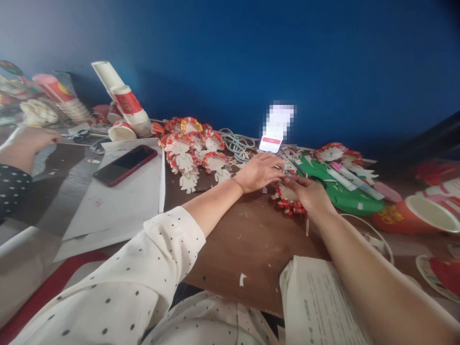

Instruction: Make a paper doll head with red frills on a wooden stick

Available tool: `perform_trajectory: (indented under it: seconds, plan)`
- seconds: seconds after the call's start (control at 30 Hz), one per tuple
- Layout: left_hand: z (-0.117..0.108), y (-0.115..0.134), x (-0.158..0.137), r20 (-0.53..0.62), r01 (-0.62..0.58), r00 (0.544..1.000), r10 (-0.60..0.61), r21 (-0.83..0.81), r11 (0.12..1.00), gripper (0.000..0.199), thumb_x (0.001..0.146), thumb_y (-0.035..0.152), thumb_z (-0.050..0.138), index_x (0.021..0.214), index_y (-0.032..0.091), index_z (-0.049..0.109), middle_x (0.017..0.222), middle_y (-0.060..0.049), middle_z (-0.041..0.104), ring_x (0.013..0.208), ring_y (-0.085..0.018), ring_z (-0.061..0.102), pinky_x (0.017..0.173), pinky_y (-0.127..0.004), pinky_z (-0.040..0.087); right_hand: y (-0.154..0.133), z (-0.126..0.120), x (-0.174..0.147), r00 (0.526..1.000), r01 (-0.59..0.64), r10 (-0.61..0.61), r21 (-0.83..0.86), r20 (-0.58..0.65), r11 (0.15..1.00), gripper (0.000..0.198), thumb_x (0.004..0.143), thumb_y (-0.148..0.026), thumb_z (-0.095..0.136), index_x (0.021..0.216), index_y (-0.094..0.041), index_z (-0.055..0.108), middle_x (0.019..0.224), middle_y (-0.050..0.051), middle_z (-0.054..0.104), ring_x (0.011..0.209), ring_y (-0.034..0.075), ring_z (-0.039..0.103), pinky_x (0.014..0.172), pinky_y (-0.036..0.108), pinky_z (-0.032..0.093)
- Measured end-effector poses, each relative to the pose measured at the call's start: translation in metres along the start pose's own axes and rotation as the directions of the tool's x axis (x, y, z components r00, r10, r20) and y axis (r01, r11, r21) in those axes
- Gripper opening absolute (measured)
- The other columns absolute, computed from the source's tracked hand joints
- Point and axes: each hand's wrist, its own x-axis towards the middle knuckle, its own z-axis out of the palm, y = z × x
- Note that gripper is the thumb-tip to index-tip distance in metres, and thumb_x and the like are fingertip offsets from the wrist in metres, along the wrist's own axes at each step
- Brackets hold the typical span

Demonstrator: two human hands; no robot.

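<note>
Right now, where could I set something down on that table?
Barest is brown tabletop between the left sleeve and the printed bundle, though scraps dot it; then the white paper between that sleeve and the red-edged phone. Crowded: paper figures and coiled cable beside the left hand, green sheet and orange cup right of the right hand.

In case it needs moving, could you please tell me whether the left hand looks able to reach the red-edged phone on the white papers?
Probably yes: the phone lies uncovered on the papers, though the left hand would likely have to pass over or around the paper figures between them.
</note>
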Motion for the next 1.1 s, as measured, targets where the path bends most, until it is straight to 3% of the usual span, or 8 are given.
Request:
perform_trajectory:
  seconds: [0.37, 0.53, 0.73, 0.93, 1.1]
  plan:
    - [0.01, -0.005, 0.0, -0.066, 0.087, 0.993, -0.102, -0.2, 0.976, 0.016, 0.09, 0.03, 0.063, 0.097, 0.023, 0.075, 0.102, -0.006, 0.07, 0.1, -0.017, 0.061, 0.094, -0.037, 0.048, -0.006, 0.0, -0.001, 1.0, 0.003, -0.003, 0.011, 0.024, 1.0, 0.037, 0.072, -0.051, 0.072, 0.094, -0.022, 0.077, 0.085, 0.002, 0.077, 0.081, 0.023, 0.07, 0.076, 0.031, 0.052]
    - [0.002, -0.002, 0.0, -0.109, 0.019, 0.994, -0.031, -0.103, 0.994, 0.026, 0.092, 0.038, 0.057, 0.095, 0.02, 0.076, 0.109, -0.009, 0.068, 0.106, -0.019, 0.059, 0.097, -0.036, 0.048, -0.01, 0.0, -0.003, 0.998, 0.012, -0.014, 0.03, 0.063, 0.999, 0.036, 0.073, -0.052, 0.069, 0.09, -0.022, 0.077, 0.079, 0.002, 0.076, 0.077, 0.024, 0.069, 0.074, 0.032, 0.051]
    - [-0.005, 0.004, -0.001, -0.014, -0.004, 1.0, 0.005, 0.078, 0.997, 0.026, 0.092, 0.041, 0.057, 0.097, 0.024, 0.075, 0.122, -0.01, 0.065, 0.119, -0.024, 0.055, 0.102, -0.042, 0.045, -0.014, -0.004, -0.004, 0.992, 0.072, -0.069, -0.025, 0.108, 0.997, 0.034, 0.071, -0.053, 0.067, 0.084, -0.023, 0.078, 0.078, 0.003, 0.076, 0.08, 0.027, 0.07, 0.075, 0.034, 0.052]
    - [-0.008, 0.01, 0.007, 0.093, -0.079, 0.994, 0.063, 0.18, 0.98, 0.024, 0.095, 0.033, 0.052, 0.093, 0.024, 0.075, 0.122, -0.007, 0.066, 0.121, -0.023, 0.055, 0.104, -0.042, 0.044, -0.018, -0.008, -0.008, 0.992, 0.08, -0.074, -0.059, 0.098, 0.995, 0.031, 0.069, -0.049, 0.069, 0.08, -0.021, 0.08, 0.073, 0.003, 0.075, 0.072, 0.026, 0.069, 0.068, 0.033, 0.051]
    - [-0.013, 0.014, 0.012, 0.082, -0.094, 0.993, 0.079, 0.197, 0.976, 0.024, 0.094, 0.03, 0.054, 0.09, 0.022, 0.076, 0.119, -0.007, 0.067, 0.12, -0.023, 0.055, 0.104, -0.041, 0.043, -0.014, -0.009, -0.005, 0.994, 0.029, -0.03, 0.014, 0.103, 0.999, 0.036, 0.067, -0.05, 0.075, 0.086, -0.02, 0.08, 0.077, 0.003, 0.076, 0.074, 0.026, 0.07, 0.069, 0.033, 0.051]
